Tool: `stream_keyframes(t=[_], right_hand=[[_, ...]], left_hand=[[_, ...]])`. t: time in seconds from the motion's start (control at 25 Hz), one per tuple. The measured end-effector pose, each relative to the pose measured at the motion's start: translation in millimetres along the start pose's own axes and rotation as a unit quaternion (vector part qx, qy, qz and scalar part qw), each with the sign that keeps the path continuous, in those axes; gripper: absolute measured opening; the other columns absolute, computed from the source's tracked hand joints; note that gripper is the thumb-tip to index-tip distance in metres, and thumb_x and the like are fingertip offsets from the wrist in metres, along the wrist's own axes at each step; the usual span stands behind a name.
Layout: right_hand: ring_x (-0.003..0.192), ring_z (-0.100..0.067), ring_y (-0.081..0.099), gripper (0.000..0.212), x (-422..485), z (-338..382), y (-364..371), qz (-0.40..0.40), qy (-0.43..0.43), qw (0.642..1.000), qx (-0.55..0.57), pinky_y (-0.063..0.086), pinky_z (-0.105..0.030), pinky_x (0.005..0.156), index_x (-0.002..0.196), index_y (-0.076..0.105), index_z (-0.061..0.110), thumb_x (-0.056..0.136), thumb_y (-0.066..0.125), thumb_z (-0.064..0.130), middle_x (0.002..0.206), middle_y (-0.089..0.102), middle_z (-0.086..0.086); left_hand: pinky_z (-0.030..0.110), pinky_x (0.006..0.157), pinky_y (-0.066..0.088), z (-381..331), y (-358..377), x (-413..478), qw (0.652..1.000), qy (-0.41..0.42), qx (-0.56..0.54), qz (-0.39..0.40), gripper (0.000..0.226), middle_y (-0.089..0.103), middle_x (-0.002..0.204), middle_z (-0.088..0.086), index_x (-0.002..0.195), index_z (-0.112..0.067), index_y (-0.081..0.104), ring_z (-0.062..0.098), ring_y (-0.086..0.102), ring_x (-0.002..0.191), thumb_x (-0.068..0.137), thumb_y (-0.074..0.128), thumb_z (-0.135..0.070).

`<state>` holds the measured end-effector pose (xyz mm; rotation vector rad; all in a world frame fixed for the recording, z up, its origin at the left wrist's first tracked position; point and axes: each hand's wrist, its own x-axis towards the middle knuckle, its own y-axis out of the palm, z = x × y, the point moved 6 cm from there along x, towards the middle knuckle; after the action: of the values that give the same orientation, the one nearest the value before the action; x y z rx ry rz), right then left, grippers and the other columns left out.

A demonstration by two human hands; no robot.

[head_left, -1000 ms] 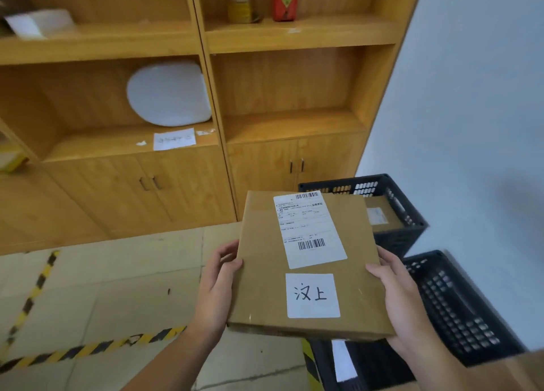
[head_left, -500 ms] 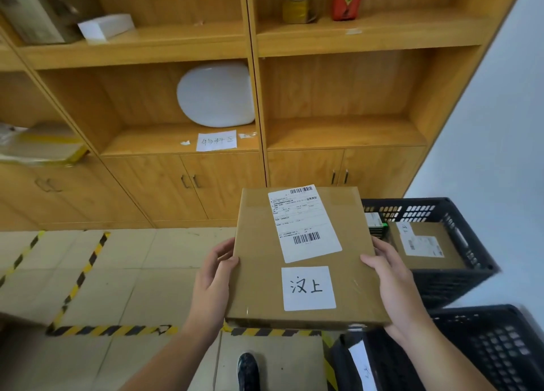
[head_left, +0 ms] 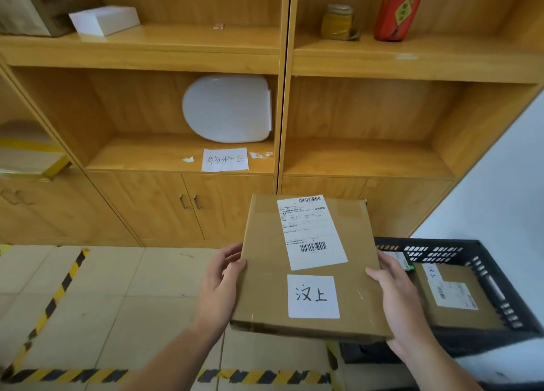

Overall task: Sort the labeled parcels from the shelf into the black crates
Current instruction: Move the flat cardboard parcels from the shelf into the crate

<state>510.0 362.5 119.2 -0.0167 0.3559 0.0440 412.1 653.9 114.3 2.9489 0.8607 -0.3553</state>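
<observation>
While hands (head_left: 219,284) (head_left: 400,299) grip the parcel (head_left: 265,273), black crate (head_left: 441,248) beside, shelf (head_left: 368,158) behind

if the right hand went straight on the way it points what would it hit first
The right hand grips the parcel, so that comes first; past it, probably the lower cabinet door, depth unclear.

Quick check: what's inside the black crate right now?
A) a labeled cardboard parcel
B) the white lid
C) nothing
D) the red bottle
A: a brown labeled parcel lies in the crate, to the right of the held parcel.
</observation>
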Motion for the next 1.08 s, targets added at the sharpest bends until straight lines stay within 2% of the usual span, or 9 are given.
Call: stream_keyframes(t=[0.12,0.36,0.48,0.56,0.72,0.8,0.96,1.08], right_hand=[[0.103,-0.029,0.070,0.031,21,8,22,-0.010,0.004,1.000,-0.004,0.059,-0.050,0.082,0.132,0.058,0.039,0.103,0.055,0.026,0.113,0.073,0.003],[0.104,-0.031,0.069,0.032,79,17,43,-0.022,0.014,1.000,0.001,0.058,-0.049,0.081,0.129,0.060,0.038,0.103,0.055,0.021,0.115,0.073,0.003],[0.104,-0.030,0.069,0.031,115,20,42,-0.024,0.027,0.999,0.002,0.058,-0.049,0.081,0.130,0.059,0.039,0.103,0.055,0.023,0.116,0.072,0.003],[0.103,-0.031,0.069,0.032,147,24,35,-0.029,0.030,0.999,0.009,0.058,-0.049,0.081,0.130,0.059,0.039,0.103,0.055,0.023,0.115,0.072,0.004],[0.102,-0.026,0.069,0.034,212,37,14,-0.051,0.041,0.997,0.034,0.056,-0.043,0.075,0.128,0.059,0.043,0.102,0.056,0.022,0.111,0.073,0.009],[0.102,-0.025,0.070,0.034,236,41,-4,-0.072,0.044,0.995,0.049,0.058,-0.046,0.079,0.125,0.061,0.045,0.101,0.057,0.021,0.107,0.075,0.012],[0.100,-0.025,0.072,0.037,270,51,-54,-0.136,0.051,0.987,0.071,0.059,-0.047,0.083,0.124,0.066,0.040,0.099,0.058,0.014,0.111,0.076,0.008],[0.096,-0.017,0.070,0.034,279,62,-91,-0.188,0.045,0.978,0.072,0.054,-0.036,0.072,0.124,0.063,0.038,0.101,0.055,0.014,0.109,0.073,0.011]], left_hand=[[0.035,0.086,0.055,-8,-7,38,1.000,-0.002,0.005,0.017,0.035,0.071,0.115,-0.012,0.117,-0.043,0.068,0.012,0.067,0.108,0.084,0.055,-0.044],[0.036,0.090,0.055,-17,4,103,1.000,0.001,0.012,0.022,0.033,0.073,0.114,-0.013,0.114,-0.041,0.070,0.010,0.067,0.109,0.085,0.056,-0.039],[0.024,0.081,0.053,-22,24,135,0.999,0.004,0.022,0.024,0.025,0.073,0.112,-0.016,0.116,-0.038,0.070,0.006,0.067,0.106,0.098,0.059,-0.025],[0.015,0.074,0.050,-28,46,161,0.999,0.008,0.034,0.031,0.030,0.073,0.110,-0.018,0.115,-0.037,0.070,0.002,0.067,0.103,0.102,0.054,-0.016],[0.014,0.076,0.049,-42,101,218,0.997,0.009,0.067,0.043,0.031,0.071,0.113,-0.021,0.118,-0.036,0.069,-0.003,0.065,0.106,0.102,0.054,-0.014],[0.016,0.080,0.048,-47,133,247,0.994,0.019,0.087,0.062,0.031,0.071,0.116,-0.019,0.120,-0.034,0.069,-0.003,0.064,0.108,0.102,0.055,-0.013],[0.003,0.071,0.045,-62,214,287,0.985,0.034,0.115,0.121,0.030,0.072,0.110,-0.022,0.115,-0.034,0.070,-0.007,0.064,0.101,0.101,0.056,-0.011],[0.005,0.072,0.045,-66,271,307,0.976,0.023,0.122,0.180,0.029,0.070,0.106,-0.031,0.114,-0.038,0.068,-0.010,0.063,0.101,0.102,0.056,-0.014]])
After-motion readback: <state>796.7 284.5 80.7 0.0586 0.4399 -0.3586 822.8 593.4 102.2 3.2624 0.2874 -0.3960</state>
